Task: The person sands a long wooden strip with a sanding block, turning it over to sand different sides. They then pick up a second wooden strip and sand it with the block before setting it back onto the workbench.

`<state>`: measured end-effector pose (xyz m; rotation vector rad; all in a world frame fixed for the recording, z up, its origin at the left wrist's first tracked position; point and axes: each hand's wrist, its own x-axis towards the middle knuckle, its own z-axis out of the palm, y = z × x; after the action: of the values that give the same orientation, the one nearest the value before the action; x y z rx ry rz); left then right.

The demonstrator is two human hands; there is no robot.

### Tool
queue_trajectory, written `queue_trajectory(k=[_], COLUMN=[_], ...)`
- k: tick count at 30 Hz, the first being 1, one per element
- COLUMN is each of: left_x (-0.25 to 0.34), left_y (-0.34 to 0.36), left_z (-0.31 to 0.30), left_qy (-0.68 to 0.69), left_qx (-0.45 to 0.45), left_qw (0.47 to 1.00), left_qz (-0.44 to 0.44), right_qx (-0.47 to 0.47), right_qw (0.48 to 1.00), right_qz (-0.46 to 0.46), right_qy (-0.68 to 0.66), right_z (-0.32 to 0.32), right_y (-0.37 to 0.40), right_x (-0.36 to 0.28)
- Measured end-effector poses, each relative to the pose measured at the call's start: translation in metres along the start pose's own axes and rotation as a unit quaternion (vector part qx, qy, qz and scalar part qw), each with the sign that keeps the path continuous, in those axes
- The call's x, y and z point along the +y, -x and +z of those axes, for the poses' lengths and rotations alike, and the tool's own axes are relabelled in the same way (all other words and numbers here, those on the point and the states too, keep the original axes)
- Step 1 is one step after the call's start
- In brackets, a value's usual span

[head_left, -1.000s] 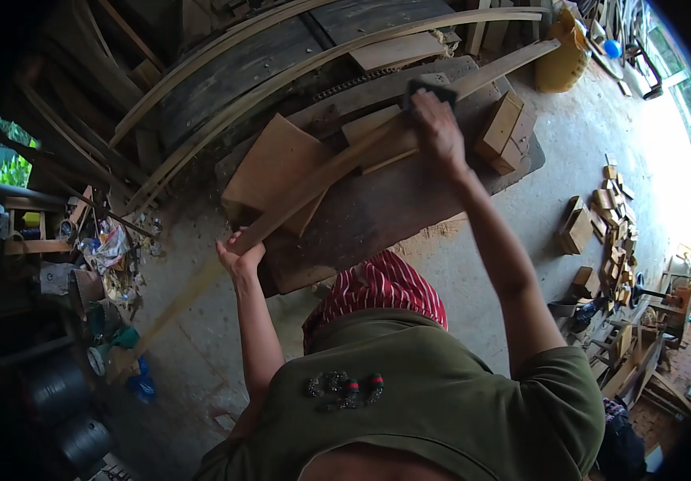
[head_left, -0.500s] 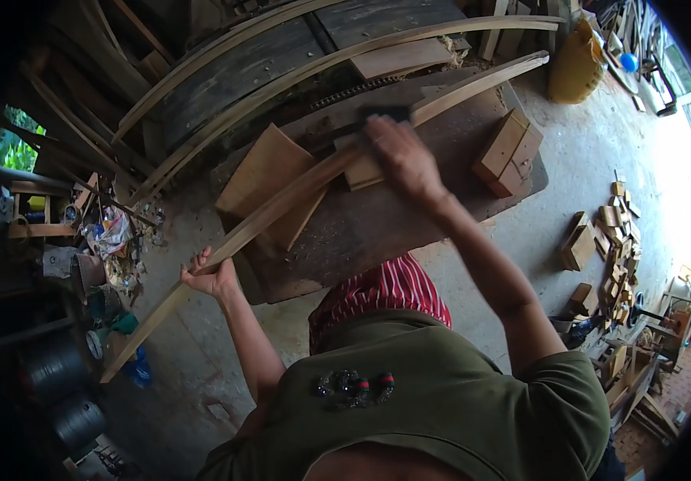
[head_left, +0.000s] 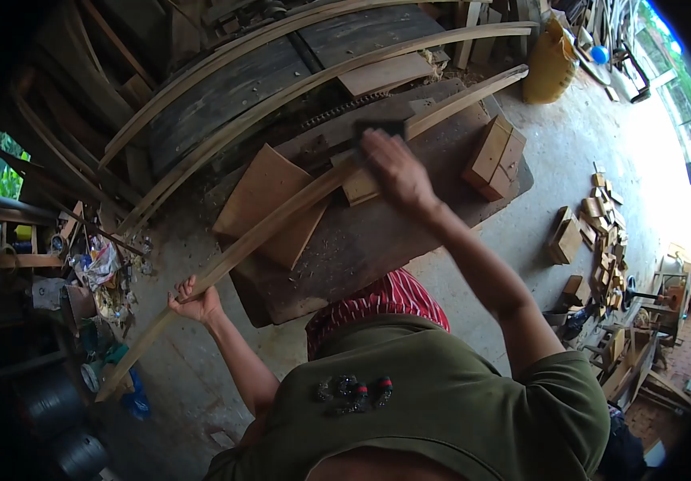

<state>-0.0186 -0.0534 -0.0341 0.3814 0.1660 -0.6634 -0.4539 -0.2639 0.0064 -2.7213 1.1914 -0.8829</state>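
Note:
A long, narrow, slightly curved wooden strip (head_left: 273,224) lies slantwise across a worn brown workbench top (head_left: 361,256). Near its lower left end, beyond the bench edge, my left hand (head_left: 194,301) is closed around it. My right hand (head_left: 400,172) presses a dark piece of sandpaper (head_left: 385,127) onto the strip's upper half; motion blurs the fingers a little, and they partly cover the sandpaper. Under the strip are a broad, light-brown board (head_left: 263,188) and a small wooden block (head_left: 360,189).
A larger wooden block (head_left: 496,159) stands on the bench's right end. Behind run long curved strips (head_left: 313,80) over a dark machine table (head_left: 225,112). A yellow sack (head_left: 550,68) stands at upper right. Wood offcuts (head_left: 602,224) litter the right floor; dark drums (head_left: 44,393) sit lower left.
The whole view has shifted slightly. My left hand and the strip's lower end appear farther left and lower. My right hand stays over the strip with the sandpaper, slightly displaced along it.

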Motion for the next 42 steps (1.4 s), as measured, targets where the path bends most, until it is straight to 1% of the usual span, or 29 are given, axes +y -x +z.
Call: queue_trajectory(k=[1, 2, 3, 4, 5, 7, 8, 11, 14, 15, 17, 18, 19, 20, 21, 23, 24, 25, 27, 29, 30, 31, 32, 35, 37, 38, 39, 41, 42], left_x=[0.003, 0.005, 0.006, 0.004, 0.004, 0.005, 0.005, 0.011, 0.013, 0.012, 0.011, 0.015, 0.014, 0.012, 0.011, 0.01, 0.012, 0.016, 0.022, 0.018, 0.024, 0.028, 0.029, 0.032, 0.037, 0.038, 0.038, 0.039, 0.037], left_y=[0.0, 0.003, 0.005, 0.005, 0.005, 0.004, 0.004, 0.003, 0.013, 0.018, 0.019, 0.018, 0.02, 0.022, 0.023, 0.028, 0.029, 0.026, 0.026, 0.033, 0.03, 0.028, 0.027, 0.024, 0.021, 0.022, 0.022, 0.023, 0.022], left_z=[-0.004, -0.006, -0.004, -0.003, -0.003, -0.004, -0.005, -0.005, -0.005, -0.003, 0.0, -0.006, -0.005, -0.004, -0.002, 0.001, 0.001, 0.0, -0.003, 0.01, 0.008, 0.009, 0.012, 0.019, 0.018, 0.019, 0.022, 0.026, 0.026], left_qy=[0.0, -0.001, 0.003, 0.01, 0.013, 0.022, 0.024, 0.011, -0.019, -0.017, -0.012, -0.022, -0.032, -0.043, -0.046, -0.051, -0.057, -0.058, -0.071, -0.087, -0.078, -0.068, -0.07, -0.068, -0.064, -0.065, -0.068, -0.075, -0.08], left_qx=[0.004, 0.006, -0.001, -0.008, -0.008, 0.004, 0.005, -0.004, 0.041, 0.066, 0.083, 0.08, 0.077, 0.09, 0.086, 0.081, 0.081, 0.079, 0.047, 0.083, 0.053, 0.022, 0.02, -0.036, -0.036, -0.035, -0.033, -0.029, -0.015], left_qw=[1.0, 1.0, 1.0, 1.0, 1.0, 1.0, 1.0, 1.0, 0.999, 0.998, 0.996, 0.996, 0.996, 0.994, 0.994, 0.994, 0.993, 0.993, 0.995, 0.989, 0.993, 0.996, 0.995, 0.995, 0.996, 0.996, 0.996, 0.996, 0.995], left_qz=[0.0, 0.0, -0.005, -0.01, -0.01, -0.014, -0.013, -0.011, 0.011, 0.014, 0.016, 0.023, 0.029, 0.05, 0.049, 0.056, 0.063, 0.062, 0.06, 0.086, 0.073, 0.061, 0.064, 0.064, 0.053, 0.055, 0.049, 0.045, 0.052], right_qx=[0.037, 0.022, 0.006, 0.069, 0.111, 0.056, 0.082, -0.003, -0.012, 0.014, 0.002, 0.025, 0.102, 0.095, 0.087, -0.023, 0.026, 0.02, -0.006, -0.042, 0.032, 0.021, 0.046, 0.135, -0.099, -0.043, -0.034, -0.035, -0.051], right_qw=[0.998, 0.994, 0.988, 0.982, 0.973, 0.976, 0.986, 1.0, 1.0, 0.998, 0.99, 0.987, 0.978, 0.977, 0.975, 0.989, 0.995, 1.0, 1.0, 0.996, 0.993, 0.99, 0.99, 0.954, 0.97, 0.985, 0.993, 0.994, 0.992], right_qz=[0.028, 0.052, 0.137, 0.114, 0.172, 0.144, 0.138, 0.013, -0.002, 0.037, 0.095, 0.103, 0.153, 0.145, 0.136, 0.119, 0.053, 0.013, 0.006, 0.024, 0.054, 0.099, 0.095, 0.126, 0.191, 0.137, 0.082, 0.064, 0.1], right_qy=[0.032, 0.098, 0.077, 0.136, 0.106, 0.153, 0.043, -0.017, 0.013, 0.048, 0.1, 0.119, 0.102, 0.126, 0.151, 0.081, 0.075, 0.017, -0.003, 0.075, 0.104, 0.102, 0.091, 0.237, 0.111, 0.098, 0.079, 0.08, 0.054], right_z=[-0.001, -0.016, -0.024, -0.018, -0.018, -0.017, -0.01, 0.0, -0.008, -0.003, -0.043, -0.048, -0.045, -0.041, -0.041, -0.043, -0.03, -0.03, -0.039, -0.051, -0.05, -0.066, -0.07, -0.036, -0.064, -0.05, -0.046, -0.048, -0.058], right_y=[0.001, -0.002, -0.008, -0.001, -0.005, -0.009, -0.006, -0.004, -0.005, -0.003, -0.017, -0.018, -0.022, -0.018, -0.02, -0.015, -0.006, -0.003, -0.005, -0.005, -0.007, -0.013, -0.013, 0.007, -0.007, 0.004, 0.008, 0.004, 0.001], right_x=[0.029, 0.047, 0.072, 0.1, 0.104, 0.092, 0.074, 0.022, 0.071, 0.112, 0.157, 0.186, 0.202, 0.213, 0.212, 0.191, 0.179, 0.162, 0.157, 0.21, 0.244, 0.269, 0.303, 0.372, 0.325, 0.311, 0.298, 0.303, 0.319])
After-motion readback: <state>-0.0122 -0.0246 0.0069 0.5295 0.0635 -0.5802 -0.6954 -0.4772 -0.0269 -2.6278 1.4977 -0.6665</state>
